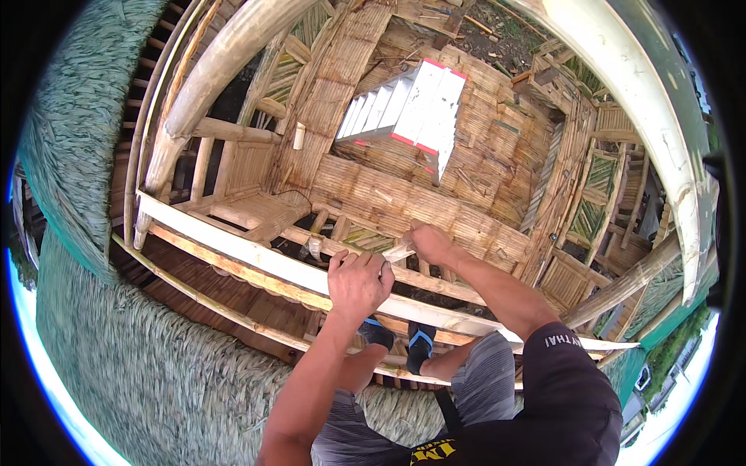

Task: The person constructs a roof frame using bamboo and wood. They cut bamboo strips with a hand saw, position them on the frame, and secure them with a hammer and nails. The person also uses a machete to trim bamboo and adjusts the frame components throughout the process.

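Perched high on a bamboo roof frame, looking straight down. My left hand (357, 281) is clenched over the pale split-bamboo rail (256, 252) that runs across the frame from upper left to lower right; fingers curl over its far edge, knuckles toward me, a firm grasp. My right hand (429, 242) sits just beyond that rail, slightly right of the left hand, fingers closed around a short pale bamboo strip (399, 252) whose free end points back toward the left hand; the strip lies against the thinner bamboo pole (458, 286) running just beyond the rail. Both forearms come up from the lower edge, the right one crossing above my knee. On the near side of the rail, directly under the left wrist, my two feet in dark shoes with blue straps (404, 338) rest on a lower pole. Left of the rail, and below it toward me, thatch roofing (155, 373) covers the slope. Far beneath the rail, a woven bamboo floor (404, 202) with a white stepladder (412, 109) standing on it. A thick curved bamboo beam (225, 70) arcs above the rail's left end.
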`<action>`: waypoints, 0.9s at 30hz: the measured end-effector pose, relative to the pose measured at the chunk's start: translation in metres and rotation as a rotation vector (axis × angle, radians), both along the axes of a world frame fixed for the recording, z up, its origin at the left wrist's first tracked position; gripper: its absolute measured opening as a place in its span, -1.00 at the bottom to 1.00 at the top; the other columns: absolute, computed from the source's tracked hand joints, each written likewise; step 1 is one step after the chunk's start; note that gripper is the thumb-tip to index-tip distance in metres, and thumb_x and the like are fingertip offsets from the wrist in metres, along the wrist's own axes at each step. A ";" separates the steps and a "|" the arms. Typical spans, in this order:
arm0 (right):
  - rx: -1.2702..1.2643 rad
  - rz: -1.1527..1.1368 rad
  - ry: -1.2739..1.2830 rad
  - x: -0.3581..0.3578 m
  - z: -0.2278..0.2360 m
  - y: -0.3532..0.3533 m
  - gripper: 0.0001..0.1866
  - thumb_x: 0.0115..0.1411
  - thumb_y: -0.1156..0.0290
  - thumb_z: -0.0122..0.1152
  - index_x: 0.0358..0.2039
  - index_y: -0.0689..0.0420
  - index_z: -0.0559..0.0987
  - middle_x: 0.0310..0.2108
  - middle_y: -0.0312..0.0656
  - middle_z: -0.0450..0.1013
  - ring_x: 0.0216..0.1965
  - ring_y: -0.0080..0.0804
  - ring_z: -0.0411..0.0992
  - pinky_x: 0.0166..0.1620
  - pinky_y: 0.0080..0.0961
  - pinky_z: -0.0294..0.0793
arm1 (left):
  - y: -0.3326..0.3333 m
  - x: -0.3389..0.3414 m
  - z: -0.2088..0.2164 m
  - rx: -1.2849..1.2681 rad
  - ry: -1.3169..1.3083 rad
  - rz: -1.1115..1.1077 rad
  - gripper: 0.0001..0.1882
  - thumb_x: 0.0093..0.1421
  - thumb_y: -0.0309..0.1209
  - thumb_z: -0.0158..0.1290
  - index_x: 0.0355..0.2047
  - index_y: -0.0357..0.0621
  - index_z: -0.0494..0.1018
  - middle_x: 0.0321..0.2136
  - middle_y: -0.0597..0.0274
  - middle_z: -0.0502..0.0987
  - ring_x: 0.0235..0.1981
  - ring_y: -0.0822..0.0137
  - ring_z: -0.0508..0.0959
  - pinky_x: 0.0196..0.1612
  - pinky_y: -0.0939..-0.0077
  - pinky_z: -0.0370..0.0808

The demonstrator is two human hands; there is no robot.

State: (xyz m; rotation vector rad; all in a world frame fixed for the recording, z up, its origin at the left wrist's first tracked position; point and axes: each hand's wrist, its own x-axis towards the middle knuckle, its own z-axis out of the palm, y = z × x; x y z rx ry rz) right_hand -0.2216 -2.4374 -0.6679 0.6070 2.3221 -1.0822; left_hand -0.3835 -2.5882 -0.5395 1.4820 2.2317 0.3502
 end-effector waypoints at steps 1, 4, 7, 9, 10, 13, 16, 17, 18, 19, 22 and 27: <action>-0.008 -0.027 0.086 -0.003 0.050 0.019 -0.86 0.18 0.55 0.19 -0.25 0.17 0.64 -0.20 0.02 0.47 -0.11 0.04 0.55 -0.07 -0.07 0.56 | 0.003 0.001 0.006 -0.143 -0.068 0.025 -0.68 0.14 -0.18 0.18 -0.17 -0.07 0.60 -0.35 0.23 0.66 -0.28 0.17 0.64 0.11 0.20 0.39; 0.018 -0.031 0.247 -0.009 0.200 0.078 -0.88 0.20 0.52 0.23 -0.24 0.16 0.64 -0.24 -0.02 0.45 -0.16 0.01 0.53 -0.11 -0.08 0.54 | 0.018 0.006 0.016 -0.195 -0.136 -0.025 -0.27 0.20 0.03 0.21 0.25 -0.15 0.39 -0.05 0.00 0.64 -0.02 -0.04 0.63 0.16 -0.04 0.40; 0.085 -0.024 0.329 -0.009 0.325 0.111 -0.85 0.21 0.43 0.30 -0.20 0.13 0.65 -0.27 -0.04 0.45 -0.19 0.01 0.53 -0.12 -0.11 0.54 | 0.035 0.019 0.026 0.056 -0.307 -0.203 -0.29 0.21 0.01 0.23 0.22 -0.19 0.39 -0.05 -0.07 0.63 0.03 -0.16 0.59 0.10 -0.19 0.42; 0.151 -0.036 0.399 -0.008 0.383 0.124 -0.71 0.18 0.40 0.40 -0.07 0.12 0.64 -0.28 -0.08 0.47 -0.21 -0.05 0.51 -0.15 -0.18 0.51 | 0.043 0.031 0.042 0.015 -0.582 -0.014 -0.41 0.24 -0.10 0.23 0.14 -0.22 0.42 -0.11 -0.15 0.63 -0.03 -0.24 0.59 0.02 -0.11 0.47; 0.121 -0.035 0.521 -0.003 0.405 0.128 -0.71 0.19 0.40 0.39 -0.07 0.12 0.64 -0.24 -0.08 0.50 -0.19 -0.08 0.54 -0.13 -0.21 0.54 | 0.050 0.037 0.055 -0.047 -0.748 0.084 -0.48 0.26 -0.16 0.23 0.10 -0.23 0.43 -0.14 -0.19 0.63 -0.06 -0.28 0.59 -0.01 -0.07 0.50; -0.330 -0.474 0.803 0.020 0.438 0.153 -0.56 0.24 0.43 0.37 0.14 0.13 0.57 0.00 -0.08 0.58 -0.02 -0.28 0.57 -0.01 -0.34 0.59 | 0.070 0.046 0.123 0.167 -0.505 0.154 -0.64 0.31 -0.29 0.16 0.00 -0.27 0.45 -0.25 -0.28 0.60 -0.15 -0.32 0.58 -0.14 -0.04 0.51; -0.586 -1.024 1.173 0.072 0.435 0.160 -0.09 0.26 0.25 0.43 0.48 0.08 0.11 0.34 0.01 0.29 0.33 -0.20 0.31 0.22 -0.32 0.51 | 0.117 0.041 0.209 0.325 -0.503 0.157 -0.59 0.35 -0.23 0.13 -0.02 -0.37 0.44 -0.29 -0.31 0.58 -0.20 -0.33 0.58 -0.17 -0.07 0.49; -0.569 -0.976 0.872 0.084 0.422 0.144 0.01 0.22 0.16 0.46 0.51 0.06 0.03 0.39 0.06 0.20 0.40 -0.16 0.21 0.30 -0.28 0.42 | 0.136 0.040 0.243 0.402 -0.495 0.124 -0.58 0.35 -0.21 0.13 -0.02 -0.38 0.44 -0.30 -0.31 0.58 -0.20 -0.33 0.57 -0.17 -0.07 0.49; -0.532 -0.970 0.632 0.094 0.408 0.124 0.12 0.19 0.07 0.49 0.54 0.04 -0.06 0.44 0.10 0.11 0.47 -0.12 0.11 0.38 -0.23 0.34 | 0.155 0.039 0.281 0.460 -0.512 0.089 -0.56 0.36 -0.19 0.13 -0.03 -0.40 0.44 -0.31 -0.31 0.58 -0.21 -0.33 0.57 -0.17 -0.07 0.49; -0.433 -0.779 0.320 0.103 0.392 0.094 0.27 0.10 -0.11 0.52 0.55 0.05 -0.14 0.49 0.18 0.00 0.52 -0.01 -0.02 0.49 -0.16 0.11 | 0.177 0.040 0.323 0.513 -0.497 0.069 -0.54 0.37 -0.15 0.12 -0.03 -0.40 0.45 -0.32 -0.29 0.59 -0.22 -0.33 0.58 -0.17 -0.05 0.49; -0.310 -0.687 0.222 0.094 0.342 0.010 0.12 0.24 -0.10 0.36 0.53 0.12 -0.11 0.49 0.13 0.01 0.50 -0.02 0.02 0.48 -0.27 0.06 | 0.253 0.051 0.467 0.780 -0.601 0.003 -0.46 0.38 -0.04 0.12 -0.04 -0.40 0.46 -0.35 -0.24 0.61 -0.25 -0.20 0.63 -0.15 0.04 0.50; -0.163 -1.329 0.884 0.049 0.367 0.018 -0.43 0.36 -0.01 0.27 0.16 0.20 0.52 -0.02 -0.08 0.61 0.00 -0.30 0.54 0.10 -0.36 0.45 | 0.338 0.039 0.578 0.837 -0.872 -0.167 -0.15 0.23 0.16 0.22 0.27 -0.28 0.32 0.06 -0.14 0.57 0.10 -0.05 0.57 0.13 0.15 0.50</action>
